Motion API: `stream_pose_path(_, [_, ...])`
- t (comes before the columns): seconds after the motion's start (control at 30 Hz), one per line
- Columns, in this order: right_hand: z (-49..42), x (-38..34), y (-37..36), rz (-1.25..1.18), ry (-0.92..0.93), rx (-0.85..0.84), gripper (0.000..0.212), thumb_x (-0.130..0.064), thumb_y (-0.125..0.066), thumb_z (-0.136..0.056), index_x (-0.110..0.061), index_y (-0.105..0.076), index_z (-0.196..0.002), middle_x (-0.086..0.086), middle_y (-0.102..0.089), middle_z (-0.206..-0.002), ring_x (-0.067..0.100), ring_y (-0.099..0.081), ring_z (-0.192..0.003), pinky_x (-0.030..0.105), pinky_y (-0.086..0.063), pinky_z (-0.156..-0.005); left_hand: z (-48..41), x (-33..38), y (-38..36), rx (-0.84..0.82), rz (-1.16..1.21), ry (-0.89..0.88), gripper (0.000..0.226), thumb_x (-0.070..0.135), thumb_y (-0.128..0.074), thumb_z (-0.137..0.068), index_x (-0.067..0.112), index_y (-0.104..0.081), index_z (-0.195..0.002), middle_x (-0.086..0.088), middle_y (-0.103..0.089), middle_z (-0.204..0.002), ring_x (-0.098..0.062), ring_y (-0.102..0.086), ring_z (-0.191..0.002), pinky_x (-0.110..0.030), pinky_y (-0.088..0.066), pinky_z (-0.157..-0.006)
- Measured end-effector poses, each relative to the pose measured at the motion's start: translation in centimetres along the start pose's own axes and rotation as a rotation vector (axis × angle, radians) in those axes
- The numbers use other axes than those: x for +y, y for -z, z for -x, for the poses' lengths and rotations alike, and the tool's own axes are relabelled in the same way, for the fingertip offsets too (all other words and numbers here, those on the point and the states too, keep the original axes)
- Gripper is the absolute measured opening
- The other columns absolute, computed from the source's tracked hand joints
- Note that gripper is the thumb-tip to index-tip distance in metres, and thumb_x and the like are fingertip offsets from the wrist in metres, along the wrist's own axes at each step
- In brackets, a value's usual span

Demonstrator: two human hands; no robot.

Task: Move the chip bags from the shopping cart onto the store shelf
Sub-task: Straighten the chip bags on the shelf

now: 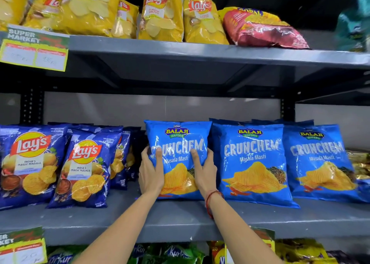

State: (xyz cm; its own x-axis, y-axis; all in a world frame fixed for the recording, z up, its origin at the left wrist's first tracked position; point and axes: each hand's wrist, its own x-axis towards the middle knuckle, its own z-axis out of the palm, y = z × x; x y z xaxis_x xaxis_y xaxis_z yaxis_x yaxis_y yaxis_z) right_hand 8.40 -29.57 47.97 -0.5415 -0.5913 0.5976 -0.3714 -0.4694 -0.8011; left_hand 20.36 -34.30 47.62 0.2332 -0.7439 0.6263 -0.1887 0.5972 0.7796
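Observation:
A light blue Balaji Crunchem chip bag [178,141] stands upright on the grey middle shelf [180,217]. My left hand [150,171] grips its left edge and my right hand [204,170] grips its right edge, thumbs pressed on the front. Two more Crunchem bags [253,163] [320,161] stand to its right. Dark blue Lay's Magic Masala bags [84,167] stand to its left. The shopping cart is out of view.
The upper shelf [200,49] carries yellow Lay's bags [162,13] and a red Gopal bag [260,29]. Price tags [34,51] [22,245] hang on the shelf edges. Green Kurkure bags [170,253] fill the shelf below. A gap lies between the Lay's bags and the held bag.

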Motion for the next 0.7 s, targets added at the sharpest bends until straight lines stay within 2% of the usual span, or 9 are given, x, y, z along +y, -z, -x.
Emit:
stream_pose_path(0.13, [0.5,-0.7,0.5,0.070,0.036,0.080,0.071,-0.051,-0.059,-0.086,-0.017,-0.034,-0.142,0.004,-0.060,-0.128,0.023,-0.059,-0.113,0.042,-0.049,-0.097,-0.1,0.2,0.0,0.078,-0.022,-0.052,0.063,0.056,-0.036,-0.091,0.017,-0.030,-0.140,-0.012,-0.038,-0.144,-0.029,-0.036,-0.130,-0.045,-0.031,-0.102])
stream_pose_path(0.2, [0.9,-1.5,1.4,0.125,0.103,0.117,0.070,-0.049,-0.057,-0.088,-0.017,-0.031,-0.145,0.004,-0.054,-0.133,0.021,-0.054,-0.119,0.041,-0.046,-0.101,0.2,1.2,-0.1,0.157,-0.089,-0.180,0.067,0.057,-0.031,-0.088,0.013,-0.032,-0.139,-0.014,-0.036,-0.143,-0.029,-0.033,-0.132,-0.047,-0.029,-0.103])
stream_pose_path(0.27, [1.0,-2.6,2.8,0.109,0.184,0.139,0.062,-0.041,-0.058,-0.090,-0.016,-0.035,-0.143,0.004,-0.054,-0.130,0.017,-0.053,-0.115,0.040,-0.047,-0.099,0.8,2.7,-0.6,0.197,-0.109,-0.340,0.064,0.051,-0.032,-0.088,0.011,-0.033,-0.138,-0.014,-0.035,-0.144,-0.028,-0.030,-0.133,-0.043,-0.027,-0.104])
stream_pose_path(0.37, [0.4,-4.1,6.0,0.107,0.291,0.210,0.047,-0.032,-0.058,-0.092,-0.015,-0.046,-0.134,0.004,-0.056,-0.126,0.018,-0.054,-0.111,0.038,-0.050,-0.092,2.2,5.1,-2.5,0.087,-0.093,-0.588,0.053,0.041,-0.037,-0.091,0.012,-0.035,-0.135,-0.014,-0.034,-0.145,-0.023,-0.028,-0.133,-0.031,-0.019,-0.107])
stream_pose_path(0.43, [-0.3,-4.3,8.6,0.144,0.334,0.287,0.041,-0.032,-0.056,-0.093,-0.015,-0.049,-0.130,0.002,-0.056,-0.124,0.019,-0.054,-0.113,0.037,-0.049,-0.094,3.5,6.5,-4.4,-0.055,-0.074,-0.705,0.051,0.040,-0.039,-0.091,0.011,-0.039,-0.133,-0.012,-0.039,-0.143,-0.021,-0.030,-0.132,-0.031,-0.020,-0.109])
stream_pose_path(0.5, [-1.2,-3.9,11.2,0.211,0.360,0.395,0.042,-0.034,-0.055,-0.093,-0.014,-0.050,-0.130,0.005,-0.056,-0.126,0.022,-0.051,-0.117,0.036,-0.042,-0.101,5.0,7.6,-6.6,-0.177,-0.037,-0.709,0.053,0.042,-0.040,-0.090,0.009,-0.041,-0.133,-0.011,-0.043,-0.140,-0.021,-0.035,-0.131,-0.036,-0.027,-0.110])
stream_pose_path(0.57, [-2.0,-3.2,13.6,0.296,0.339,0.491,0.048,-0.037,-0.054,-0.093,-0.010,-0.048,-0.133,0.010,-0.053,-0.131,0.026,-0.046,-0.124,0.032,-0.033,-0.103,6.5,8.3,-8.6,-0.267,0.012,-0.604,0.055,0.043,-0.042,-0.091,0.010,-0.038,-0.136,-0.009,-0.041,-0.141,-0.021,-0.035,-0.132,-0.037,-0.029,-0.110])
stream_pose_path(0.63, [-2.7,-2.3,15.6,0.329,0.219,0.523,0.057,-0.042,-0.053,-0.093,-0.009,-0.043,-0.138,0.014,-0.048,-0.138,0.030,-0.040,-0.131,0.036,-0.030,-0.107,7.7,8.2,-10.5,-0.318,0.033,-0.479,0.059,0.044,-0.043,-0.092,0.013,-0.030,-0.140,-0.007,-0.033,-0.146,-0.020,-0.031,-0.134,-0.038,-0.028,-0.111])
stream_pose_path(0.7, [-3.4,-1.2,17.1,0.281,0.065,0.476,0.068,-0.049,-0.052,-0.091,-0.010,-0.035,-0.144,0.014,-0.040,-0.146,0.030,-0.036,-0.137,0.040,-0.030,-0.110,8.4,7.9,-12.0,-0.346,0.020,-0.377,0.064,0.046,-0.044,-0.092,0.015,-0.022,-0.143,-0.007,-0.025,-0.150,-0.022,-0.027,-0.137,-0.041,-0.028,-0.111])
